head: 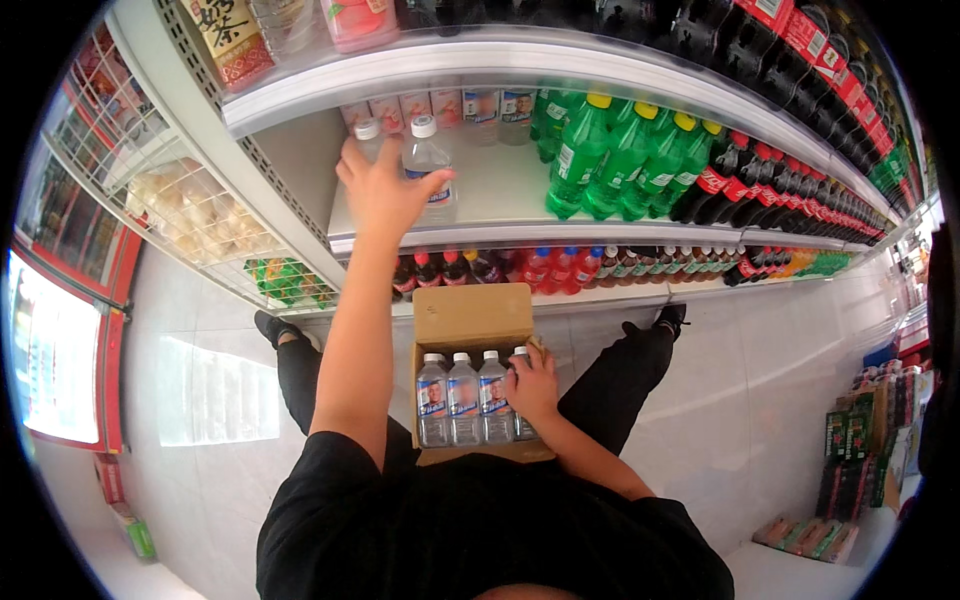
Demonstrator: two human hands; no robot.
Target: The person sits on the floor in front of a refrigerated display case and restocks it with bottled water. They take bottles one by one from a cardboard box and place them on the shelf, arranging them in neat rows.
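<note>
My left hand [385, 193] reaches onto the middle shelf, its fingers spread around a clear plastic bottle [367, 130] with a white cap; its palm hides most of that bottle, and whether it grips it cannot be told. Just right of it stands another clear bottle [427, 159], near my thumb. Low in front of me is an open cardboard box [472, 311] with a row of clear, white-capped bottles [463, 397] bearing blue labels. My right hand [534, 381] rests at the box's right side, over the rightmost bottle [523, 427], its fingers bent around the upper part.
Green soda bottles [581, 161] with yellow caps and cola bottles [720, 176] line the middle shelf's right part. Red drink bottles [561, 270] stand below. A white shelf edge [525, 60] runs above my left hand. A wire rack [172, 172] is at left; stacked drink cartons [851, 442] stand right.
</note>
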